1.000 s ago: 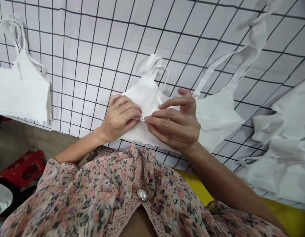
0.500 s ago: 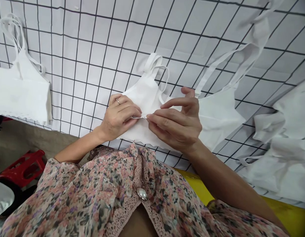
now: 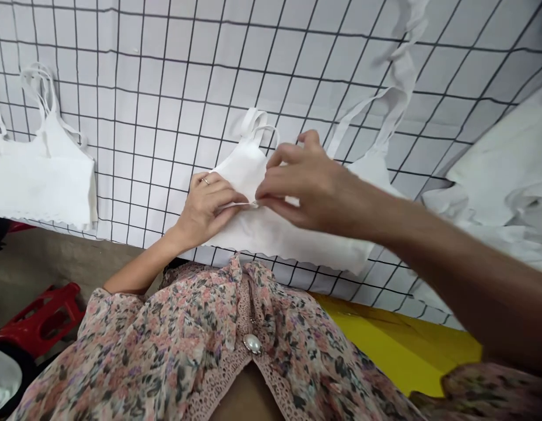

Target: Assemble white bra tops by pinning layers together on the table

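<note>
A white bra (image 3: 292, 240) with thin shoulder straps lies on the checked cloth in front of me. My left hand (image 3: 211, 202), wearing a ring, pinches a narrow strip or fold at the bra's middle between thumb and fingers. My right hand (image 3: 301, 181) meets it there, thumb and forefinger closed at the same spot, the other fingers bent and raised. A tiny light piece shows between the two sets of fingertips, too small to name. The right-hand strap (image 3: 365, 111) runs up and away over the cloth.
A stack of white bras (image 3: 42, 175) lies at the left. More white garments (image 3: 507, 175) are heaped at the right. The checked cloth (image 3: 156, 117) covers the table. Below its edge are a red plastic stool (image 3: 47, 318) and a yellow surface (image 3: 385, 345).
My right forearm has swung up and outward, and the right hand has turned flatter over the bra. The left hand keeps its pinch. The view has shifted slightly.
</note>
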The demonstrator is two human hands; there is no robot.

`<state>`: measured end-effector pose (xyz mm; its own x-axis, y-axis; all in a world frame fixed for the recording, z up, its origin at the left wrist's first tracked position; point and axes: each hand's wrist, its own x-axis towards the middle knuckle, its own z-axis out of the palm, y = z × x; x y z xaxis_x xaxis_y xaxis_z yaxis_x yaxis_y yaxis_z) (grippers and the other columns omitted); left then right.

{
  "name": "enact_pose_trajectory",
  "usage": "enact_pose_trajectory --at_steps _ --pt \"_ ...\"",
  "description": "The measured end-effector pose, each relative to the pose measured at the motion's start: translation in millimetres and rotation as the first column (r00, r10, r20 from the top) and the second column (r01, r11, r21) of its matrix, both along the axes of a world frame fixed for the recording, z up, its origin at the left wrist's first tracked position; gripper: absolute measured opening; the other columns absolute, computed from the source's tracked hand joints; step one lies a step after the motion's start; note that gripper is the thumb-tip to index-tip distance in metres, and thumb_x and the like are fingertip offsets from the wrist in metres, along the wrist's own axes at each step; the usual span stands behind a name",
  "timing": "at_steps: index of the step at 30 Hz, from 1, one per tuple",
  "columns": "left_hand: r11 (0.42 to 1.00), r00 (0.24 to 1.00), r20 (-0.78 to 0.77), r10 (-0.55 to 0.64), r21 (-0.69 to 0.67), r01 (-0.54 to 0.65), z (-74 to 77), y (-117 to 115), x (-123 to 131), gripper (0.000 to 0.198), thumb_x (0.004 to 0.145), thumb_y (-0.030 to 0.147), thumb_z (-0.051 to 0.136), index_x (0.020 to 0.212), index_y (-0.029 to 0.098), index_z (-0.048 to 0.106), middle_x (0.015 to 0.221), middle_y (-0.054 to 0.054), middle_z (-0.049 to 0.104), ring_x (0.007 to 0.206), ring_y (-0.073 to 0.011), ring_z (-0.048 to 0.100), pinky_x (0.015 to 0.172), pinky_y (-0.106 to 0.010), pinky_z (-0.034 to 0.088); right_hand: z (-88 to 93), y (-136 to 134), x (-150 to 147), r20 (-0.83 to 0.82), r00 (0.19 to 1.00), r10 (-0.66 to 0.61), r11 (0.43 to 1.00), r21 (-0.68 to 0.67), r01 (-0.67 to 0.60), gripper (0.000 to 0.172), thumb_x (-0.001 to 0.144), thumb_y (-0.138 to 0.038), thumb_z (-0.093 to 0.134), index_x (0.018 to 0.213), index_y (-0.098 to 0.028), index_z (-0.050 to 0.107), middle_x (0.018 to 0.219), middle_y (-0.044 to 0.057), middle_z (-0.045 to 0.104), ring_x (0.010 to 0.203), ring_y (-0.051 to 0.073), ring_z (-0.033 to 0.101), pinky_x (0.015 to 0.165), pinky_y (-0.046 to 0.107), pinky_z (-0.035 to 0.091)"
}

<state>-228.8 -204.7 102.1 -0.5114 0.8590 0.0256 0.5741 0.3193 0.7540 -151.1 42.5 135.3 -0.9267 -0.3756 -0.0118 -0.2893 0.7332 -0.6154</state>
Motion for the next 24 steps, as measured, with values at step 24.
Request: enact_pose_trajectory --at_steps 24 --pt "0.958 0.872 -0.403 0.279 0.058 -0.280 -4.2 -20.9 -16.7 0.013 0.103 0.038 0.080 0.112 0.029 0.077 0.109 -0.002 0.079 0.107 -0.0243 0.070 0.104 -0.046 0.041 -16.0 46.2 -113.8 -0.009 0.914 -0.406 0.861 -0.340 0.379 0.009 0.094 -0.032 0.081 0.103 -0.030 0.082 0.110 0.005 0.079 0.114 0.027 0.065 0.113 0.052 0.050"
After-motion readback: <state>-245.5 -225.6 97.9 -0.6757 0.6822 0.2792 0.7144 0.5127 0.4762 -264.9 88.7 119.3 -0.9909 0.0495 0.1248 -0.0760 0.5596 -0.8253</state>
